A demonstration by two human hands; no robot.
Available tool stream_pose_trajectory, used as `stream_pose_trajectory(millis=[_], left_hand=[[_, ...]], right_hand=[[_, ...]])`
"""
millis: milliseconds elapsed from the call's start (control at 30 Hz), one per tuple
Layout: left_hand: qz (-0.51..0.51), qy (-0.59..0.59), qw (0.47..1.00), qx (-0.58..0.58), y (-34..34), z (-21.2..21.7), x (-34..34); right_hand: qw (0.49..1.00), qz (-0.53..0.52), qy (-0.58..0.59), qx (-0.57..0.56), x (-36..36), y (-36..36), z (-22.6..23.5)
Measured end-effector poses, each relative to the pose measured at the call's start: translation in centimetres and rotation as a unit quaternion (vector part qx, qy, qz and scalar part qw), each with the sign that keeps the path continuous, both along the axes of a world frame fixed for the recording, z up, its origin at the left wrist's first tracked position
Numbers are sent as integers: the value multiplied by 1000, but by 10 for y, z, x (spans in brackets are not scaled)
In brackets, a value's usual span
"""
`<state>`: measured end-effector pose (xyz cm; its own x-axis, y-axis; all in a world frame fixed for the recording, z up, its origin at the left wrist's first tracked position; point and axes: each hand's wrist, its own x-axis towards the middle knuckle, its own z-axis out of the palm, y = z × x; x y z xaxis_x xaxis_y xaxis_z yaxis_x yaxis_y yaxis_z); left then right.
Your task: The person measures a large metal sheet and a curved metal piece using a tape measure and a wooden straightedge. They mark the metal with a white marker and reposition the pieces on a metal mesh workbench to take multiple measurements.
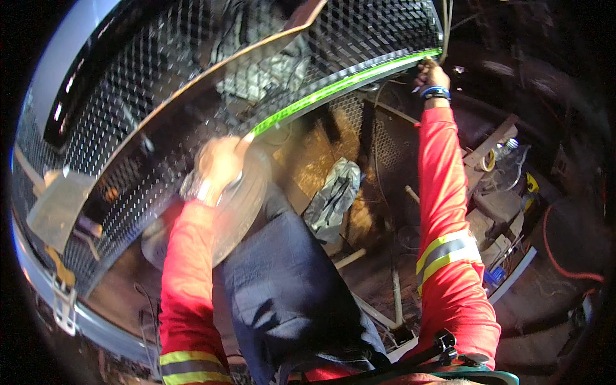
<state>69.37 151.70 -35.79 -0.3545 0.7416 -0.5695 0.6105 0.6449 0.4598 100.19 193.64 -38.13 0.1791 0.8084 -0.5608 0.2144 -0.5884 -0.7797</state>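
A bright green tape measure blade (327,88) is stretched along the edge of a dark metal mesh panel (378,29). My right hand (433,76) is closed at the blade's far right end, pinching it near the panel's corner. At the blade's near left end is my left hand (221,160), smeared by motion, with its thumb against the tape. Its other fingers, and whatever case may be in them, are hard to make out. Below the left hand lies a round grey disc-like object (247,205), partly covered by my arm.
A curved metal strip (212,64) crosses the mesh at upper left. A flat blade-like metal piece (61,208) hangs at far left. Crumpled grey cloth (333,196) lies on the ground between my arms. Tools and scrap (500,208) crowd the right, near a red cable (558,256).
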Motion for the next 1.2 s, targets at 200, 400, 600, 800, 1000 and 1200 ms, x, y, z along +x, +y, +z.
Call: stream_pose_trajectory(millis=[200,400,600,800,1000,1200], left_hand=[[-29,-4,999,-32,12,18,-2],[-45,-7,998,-30,10,19,5],[-41,-4,997,-60,6,36,-2],[-69,-20,997,-34,25,33,8],[-42,-6,998,-48,6,39,-11],[-13,-68,997,-26,12,28,-3]], right_hand=[[998,37,-52,22,-10,-10,11],[991,21,-99,91,-18,-22,6],[999,-39,-6,20,-36,-27,-2],[961,94,-123,231,58,32,-77],[947,120,-293,58,-17,-5,-52],[880,176,-406,174,11,15,-51]])
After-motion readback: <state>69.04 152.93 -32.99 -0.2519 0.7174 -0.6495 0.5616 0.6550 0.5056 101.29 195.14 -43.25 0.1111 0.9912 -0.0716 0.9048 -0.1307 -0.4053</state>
